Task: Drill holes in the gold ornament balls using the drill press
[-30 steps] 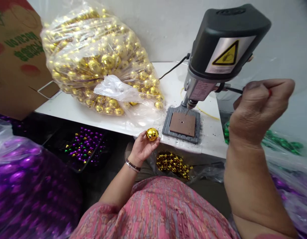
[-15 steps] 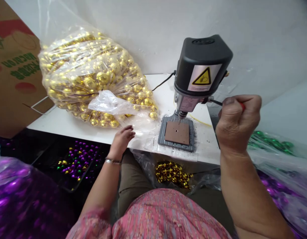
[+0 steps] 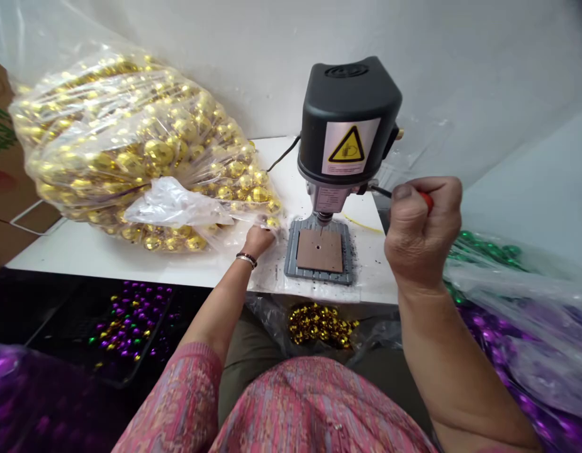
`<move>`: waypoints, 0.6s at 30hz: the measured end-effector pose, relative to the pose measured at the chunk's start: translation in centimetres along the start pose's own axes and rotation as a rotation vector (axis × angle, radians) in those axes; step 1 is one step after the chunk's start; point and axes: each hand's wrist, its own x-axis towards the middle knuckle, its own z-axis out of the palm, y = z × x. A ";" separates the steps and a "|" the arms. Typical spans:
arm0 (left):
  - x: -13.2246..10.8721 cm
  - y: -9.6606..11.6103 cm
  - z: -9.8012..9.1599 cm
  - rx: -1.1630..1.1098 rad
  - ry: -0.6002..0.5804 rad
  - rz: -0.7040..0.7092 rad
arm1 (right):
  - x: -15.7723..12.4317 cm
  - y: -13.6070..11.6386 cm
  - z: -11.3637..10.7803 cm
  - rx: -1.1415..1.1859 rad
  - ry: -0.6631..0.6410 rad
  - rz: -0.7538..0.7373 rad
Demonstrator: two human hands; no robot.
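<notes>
Indoors, a drill press [image 3: 347,135] sits on a white table [image 3: 92,259].

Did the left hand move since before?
Yes. The left hand moved from in front of the drill press base, up and left to the bag of gold balls.

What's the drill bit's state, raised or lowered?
Raised: drill bit sits clear above the bare brown pad; right hand grips the lever.

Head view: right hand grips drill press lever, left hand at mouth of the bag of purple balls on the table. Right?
Colour wrong: head view shows the bag on the table holds gold balls, not purple. As stated, left hand is at its mouth, right hand grips the drill press lever.
</notes>
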 end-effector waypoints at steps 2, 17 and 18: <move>-1.9 -0.2 -1.7 -0.021 0.030 -0.068 | -0.1 0.3 0.1 0.015 -0.007 0.009; -9.0 3.3 -1.0 -1.083 -0.487 -0.353 | 2.4 -1.9 0.3 -0.029 -0.048 0.120; -8.7 3.6 -0.4 -1.017 -0.483 -0.344 | 3.3 -2.5 0.3 -0.046 -0.066 0.172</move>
